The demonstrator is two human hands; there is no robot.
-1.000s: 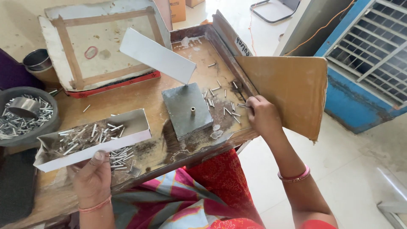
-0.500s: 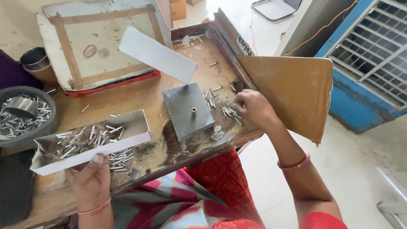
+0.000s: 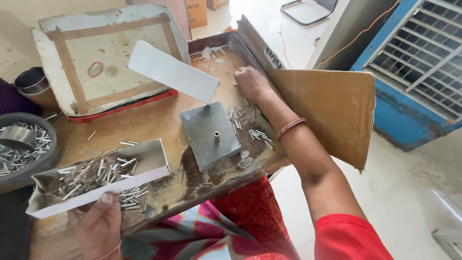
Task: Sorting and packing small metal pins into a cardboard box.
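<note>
Cardboard tray (image 3: pixel 154 159) of metal pins gripped by left hand (image 3: pixel 101 226), right hand (image 3: pixel 250 82) curled closed on board (image 3: pixel 159 120).

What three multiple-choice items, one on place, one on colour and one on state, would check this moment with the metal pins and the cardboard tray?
1. Where does the small brass tube stand?
A. on the square grey metal block
B. in the round black bowl
C. on the floor

2. What colour is the bangle on the right wrist?
A. blue
B. red
C. white

3. What is the left hand doing?
A. resting flat and empty
B. holding the front edge of the white cardboard tray of metal pins
C. gripping the steel cup

Answers:
1. A, as the tube sticks up from the middle of the block.
2. B, as the band shows red against the forearm.
3. B, as the thumb lies on the tray's front wall, while the right hand rests further back on the wooden board.
</note>
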